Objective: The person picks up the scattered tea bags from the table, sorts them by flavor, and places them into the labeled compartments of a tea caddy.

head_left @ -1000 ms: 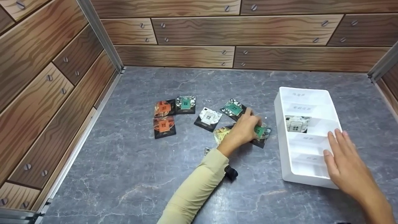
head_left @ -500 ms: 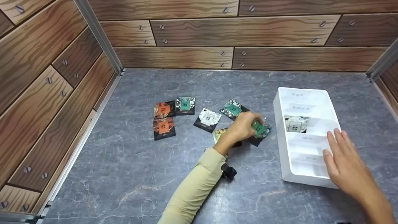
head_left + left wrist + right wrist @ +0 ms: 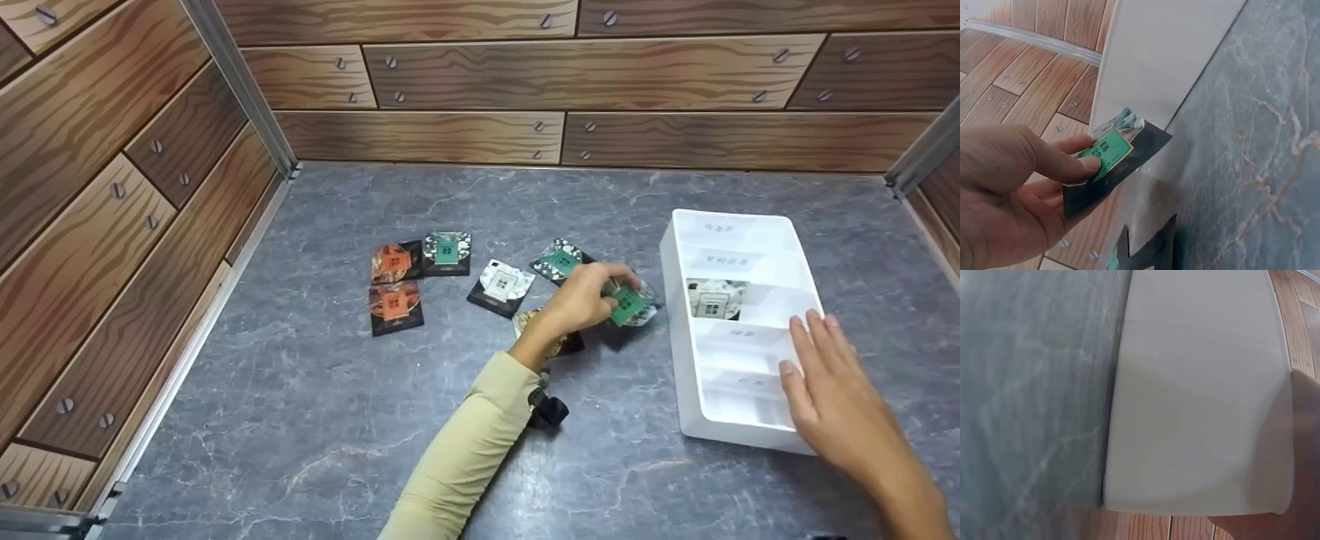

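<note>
One green packet [image 3: 1113, 149] pinched in left fingers [image 3: 1075, 144], right fingers [image 3: 821, 343] straight, touching box [image 3: 684, 360]

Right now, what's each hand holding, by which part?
Left hand pinches a green-labelled packet by one side, thumb on label; right hand just touches the white box.

Compared with a second ago, we see the left hand [image 3: 588, 297] raising the green packet [image 3: 628, 302] off the marbled surface [image 3: 360, 405], on which we earlier find it lying. We now see it tilted, pinched between thumb and fingers, its green label more exposed, and nearer the white box [image 3: 681, 337]. As the beige sleeve [image 3: 465, 442] and black strap [image 3: 549, 409] shift leftward, we notice the yellow packet [image 3: 525, 320] showing its dark end, and a mostly hidden packet [image 3: 544, 377] peeking out right of the cuff
</note>
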The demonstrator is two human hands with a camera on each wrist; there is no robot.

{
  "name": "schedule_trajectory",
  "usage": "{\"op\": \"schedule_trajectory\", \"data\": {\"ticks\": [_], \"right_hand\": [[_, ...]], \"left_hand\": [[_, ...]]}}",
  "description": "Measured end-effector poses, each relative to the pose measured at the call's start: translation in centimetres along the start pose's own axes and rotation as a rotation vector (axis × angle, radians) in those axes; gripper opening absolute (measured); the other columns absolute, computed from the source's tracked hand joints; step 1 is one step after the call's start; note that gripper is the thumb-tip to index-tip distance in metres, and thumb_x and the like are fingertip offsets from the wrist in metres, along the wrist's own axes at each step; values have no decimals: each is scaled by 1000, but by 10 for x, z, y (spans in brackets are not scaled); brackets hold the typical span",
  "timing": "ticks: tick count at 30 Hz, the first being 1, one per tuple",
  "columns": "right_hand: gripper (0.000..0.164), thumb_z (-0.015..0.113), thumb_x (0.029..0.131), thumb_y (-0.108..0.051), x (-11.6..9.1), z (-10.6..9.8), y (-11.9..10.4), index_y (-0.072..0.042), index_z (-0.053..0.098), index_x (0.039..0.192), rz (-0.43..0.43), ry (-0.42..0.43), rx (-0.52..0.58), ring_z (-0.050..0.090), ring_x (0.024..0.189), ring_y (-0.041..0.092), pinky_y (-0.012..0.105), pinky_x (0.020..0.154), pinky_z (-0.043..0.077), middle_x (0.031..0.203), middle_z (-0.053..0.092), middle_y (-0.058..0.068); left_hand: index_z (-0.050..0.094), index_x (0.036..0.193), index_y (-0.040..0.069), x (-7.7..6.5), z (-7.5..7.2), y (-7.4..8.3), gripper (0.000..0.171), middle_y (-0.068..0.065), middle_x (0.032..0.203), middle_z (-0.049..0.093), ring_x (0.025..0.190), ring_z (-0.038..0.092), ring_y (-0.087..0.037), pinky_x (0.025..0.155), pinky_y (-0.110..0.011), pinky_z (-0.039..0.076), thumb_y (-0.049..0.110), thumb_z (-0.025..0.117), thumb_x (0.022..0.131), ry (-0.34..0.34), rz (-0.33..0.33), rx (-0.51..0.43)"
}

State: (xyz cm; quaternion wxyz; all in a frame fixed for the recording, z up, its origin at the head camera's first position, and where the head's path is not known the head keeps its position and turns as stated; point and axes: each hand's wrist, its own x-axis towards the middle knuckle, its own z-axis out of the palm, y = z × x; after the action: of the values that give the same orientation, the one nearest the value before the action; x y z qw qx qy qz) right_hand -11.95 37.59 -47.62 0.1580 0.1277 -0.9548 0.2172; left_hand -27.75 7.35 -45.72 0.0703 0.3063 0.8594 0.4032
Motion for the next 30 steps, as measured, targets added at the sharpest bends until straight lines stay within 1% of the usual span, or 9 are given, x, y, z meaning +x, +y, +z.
{"op": "schedule_trajectory", "data": {"ticks": [2,5,9,13,16,20,23,26,30], "right_hand": [[57,43,107,-15,0,0,0,7,28,157,1,0,2,6,155,40,43,126,-3,163,19,32],[57,43,107,-15,-1,0,0,7,28,157,3,5,5,6,155,41,43,127,-2,163,20,33],[56,43,107,-14,-1,-1,1,7,28,157,4,11,2,6,155,41,44,127,-2,163,20,33],[57,42,107,-15,2,-2,1,6,27,158,7,-3,-1,5,155,41,46,126,-2,164,18,32],[57,42,107,-15,2,-2,0,6,27,158,12,-14,3,4,156,40,47,126,-3,164,17,31],[57,43,107,-14,0,-1,-1,7,28,157,4,-3,11,5,156,39,46,126,-2,164,19,32],[56,44,106,-14,0,-1,-1,7,29,156,-5,9,13,6,156,39,45,127,-1,163,21,32],[56,43,106,-14,0,-1,-1,7,29,157,-5,8,12,6,156,39,45,127,-1,163,20,31],[57,43,107,-15,0,-1,-1,7,28,157,4,-4,10,5,156,39,46,126,-2,164,19,31]], "left_hand": [[74,117,12,0,-1,1,46,-3,112,73,95,65,-10,73,-11,52,-18,65,83,-8,-9,-21],[74,116,12,1,-3,4,46,-3,112,73,96,65,-9,76,-11,52,-18,66,83,-2,-9,-45],[75,113,11,2,-8,7,36,-3,111,74,94,64,-8,81,-10,49,-11,72,85,41,11,-53],[74,112,9,1,-12,11,29,-2,108,74,89,63,-6,78,-11,51,-7,74,88,75,17,-96],[73,112,8,-1,-14,14,28,-2,109,73,87,62,-5,75,-12,52,-7,73,89,83,15,-141],[74,113,8,-3,-16,16,28,-3,111,73,86,61,-7,74,-13,52,-8,71,89,103,35,-153],[74,112,9,-4,-18,19,30,-3,114,73,89,61,-7,75,-13,52,-10,69,89,114,47,-160],[73,113,9,-5,-20,23,32,-3,116,72,91,62,-8,77,-14,53,-12,68,89,115,41,-200],[73,113,8,-6,-20,29,31,-5,117,72,93,65,-8,80,-14,54,-11,70,88,125,46,-247]]}}
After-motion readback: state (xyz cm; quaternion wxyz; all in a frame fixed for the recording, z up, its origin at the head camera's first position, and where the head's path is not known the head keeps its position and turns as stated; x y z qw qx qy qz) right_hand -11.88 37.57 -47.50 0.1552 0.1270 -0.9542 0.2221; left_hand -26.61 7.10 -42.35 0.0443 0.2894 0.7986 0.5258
